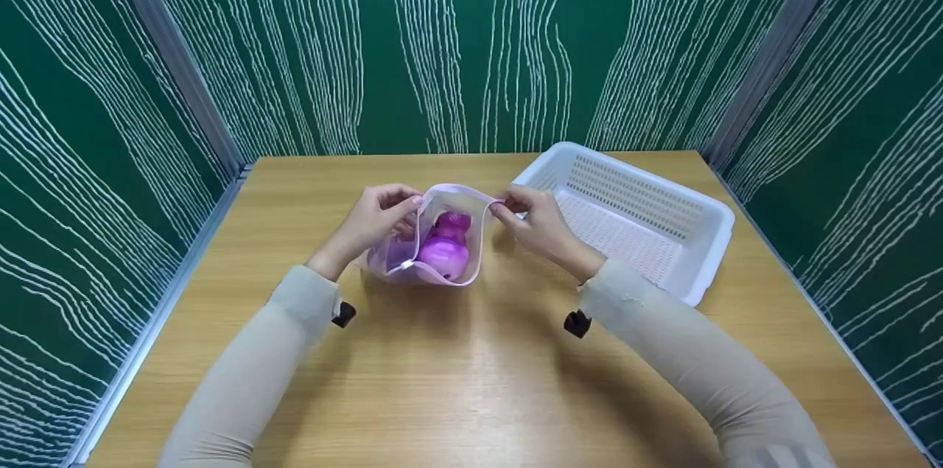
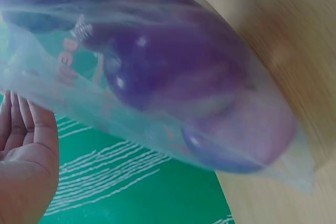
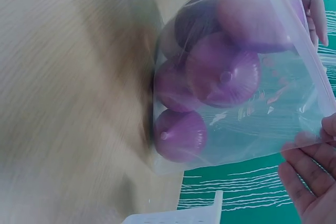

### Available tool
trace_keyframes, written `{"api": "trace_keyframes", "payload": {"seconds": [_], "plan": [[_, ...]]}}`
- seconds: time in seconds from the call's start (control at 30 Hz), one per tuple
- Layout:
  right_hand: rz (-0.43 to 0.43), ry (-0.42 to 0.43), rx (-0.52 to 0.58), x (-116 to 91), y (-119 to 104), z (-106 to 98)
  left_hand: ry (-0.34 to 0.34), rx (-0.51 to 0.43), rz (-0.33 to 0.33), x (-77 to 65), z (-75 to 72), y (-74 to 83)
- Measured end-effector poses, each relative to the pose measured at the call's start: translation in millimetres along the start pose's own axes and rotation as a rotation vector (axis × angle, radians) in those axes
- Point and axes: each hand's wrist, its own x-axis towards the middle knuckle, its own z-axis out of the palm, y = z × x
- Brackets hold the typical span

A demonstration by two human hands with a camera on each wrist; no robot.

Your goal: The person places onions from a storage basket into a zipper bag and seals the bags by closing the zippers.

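Note:
A clear zip bag [image 1: 451, 197] with a pink rim stands on the table, its mouth spread wide. Inside it are several purple onions [image 1: 444, 256], piled against the bag's wall in the right wrist view [image 3: 223, 72]. My left hand [image 1: 376, 217] pinches the left side of the rim between thumb and fingers. On the opposite side, my right hand [image 1: 541, 225] pinches the rim's far right corner. The zip slider [image 1: 407, 264] shows at the near left of the mouth. Through the film, more onions [image 2: 173, 61] appear in the left wrist view.
A white plastic basket [image 1: 707, 232] with slotted walls sits to the right, partly behind my right forearm; no contents show in its visible part. The wooden table [image 1: 457, 379] is bounded by green walls [image 1: 479, 48] with white lines at the back and sides.

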Motion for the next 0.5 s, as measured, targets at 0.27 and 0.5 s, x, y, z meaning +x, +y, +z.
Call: {"api": "trace_keyframes", "payload": {"seconds": [0.27, 0.5], "plan": [[-0.003, 0.084, -0.005, 8.3, -5.7, -0.4, -0.034, -0.099, 0.083, -6.6, -15.9, -4.5], [-0.019, 0.127, 0.007, 14.7, -6.0, 1.6, -0.063, -0.134, 0.166, -18.6, -26.2, -12.3]]}}
